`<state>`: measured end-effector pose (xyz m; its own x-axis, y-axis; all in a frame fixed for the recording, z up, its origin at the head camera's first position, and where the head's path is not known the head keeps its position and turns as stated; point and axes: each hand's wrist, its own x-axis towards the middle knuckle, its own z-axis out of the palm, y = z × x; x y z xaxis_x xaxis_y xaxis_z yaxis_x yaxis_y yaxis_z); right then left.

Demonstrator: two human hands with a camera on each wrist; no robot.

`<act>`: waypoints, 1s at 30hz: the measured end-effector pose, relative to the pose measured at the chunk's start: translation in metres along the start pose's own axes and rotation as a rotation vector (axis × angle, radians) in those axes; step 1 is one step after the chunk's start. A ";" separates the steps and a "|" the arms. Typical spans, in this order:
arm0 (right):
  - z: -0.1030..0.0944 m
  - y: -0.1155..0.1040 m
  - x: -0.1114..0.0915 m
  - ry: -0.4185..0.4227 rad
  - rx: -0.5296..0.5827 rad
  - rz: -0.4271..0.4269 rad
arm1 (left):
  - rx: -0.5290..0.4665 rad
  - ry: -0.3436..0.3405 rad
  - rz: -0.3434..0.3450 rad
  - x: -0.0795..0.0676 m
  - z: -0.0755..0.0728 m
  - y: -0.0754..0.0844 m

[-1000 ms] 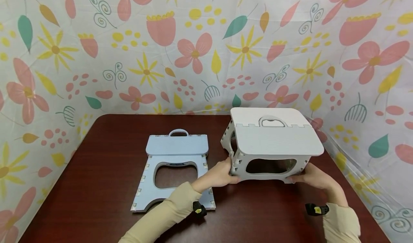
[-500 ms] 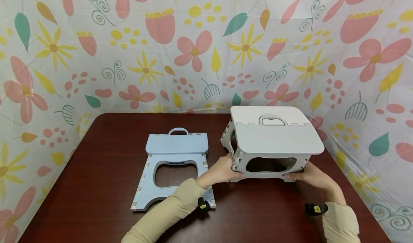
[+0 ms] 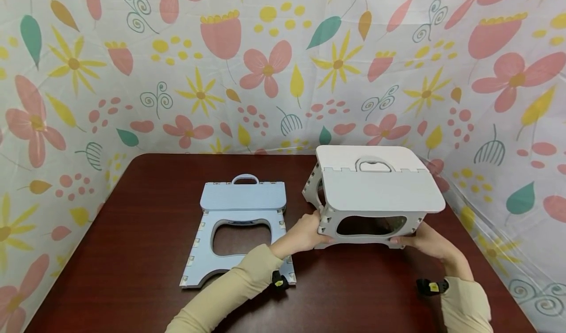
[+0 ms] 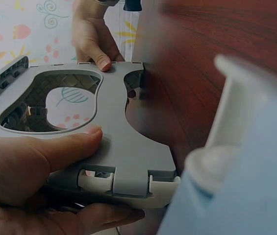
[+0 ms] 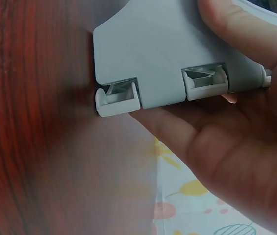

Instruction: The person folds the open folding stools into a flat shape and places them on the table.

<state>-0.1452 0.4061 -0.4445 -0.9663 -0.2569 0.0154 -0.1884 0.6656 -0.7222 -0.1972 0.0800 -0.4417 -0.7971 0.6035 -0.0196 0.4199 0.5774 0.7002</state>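
Note:
An unfolded white folding stool point(image 3: 380, 190) stands upright on the right part of the table, its carry handle lying in the seat's middle seam. My left hand point(image 3: 305, 234) grips the near left leg corner. In the left wrist view its thumb point(image 4: 74, 147) presses the grey-looking front panel while the fingers curl behind the hinged edge. My right hand point(image 3: 426, 242) holds the near right leg corner the same way, thumb on the front and fingers behind the hinges in the right wrist view. Left of it, a light blue folding stool point(image 3: 243, 198) lies folded flat on the table.
The dark red-brown wooden table point(image 3: 132, 235) carries both stools. A flower-printed curtain point(image 3: 265, 68) hangs behind the table and along its sides. My left forearm passes over the blue stool's lower right corner.
My left hand has shifted slightly up the stool's left leg, its thumb now farther onto the front panel. The white stool stays in nearly the same place.

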 end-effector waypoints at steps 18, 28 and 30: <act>0.004 0.001 -0.002 -0.014 0.028 -0.010 | 0.005 -0.035 0.023 -0.003 -0.004 -0.002; 0.005 0.003 -0.002 -0.044 0.056 0.033 | 0.018 -0.045 0.035 -0.005 -0.005 -0.002; 0.005 0.002 -0.003 -0.042 0.056 0.048 | 0.020 -0.044 0.035 -0.005 -0.004 -0.002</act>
<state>-0.1423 0.4048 -0.4495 -0.9655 -0.2558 -0.0487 -0.1308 0.6380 -0.7588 -0.1963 0.0734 -0.4399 -0.7621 0.6469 -0.0271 0.4563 0.5663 0.6864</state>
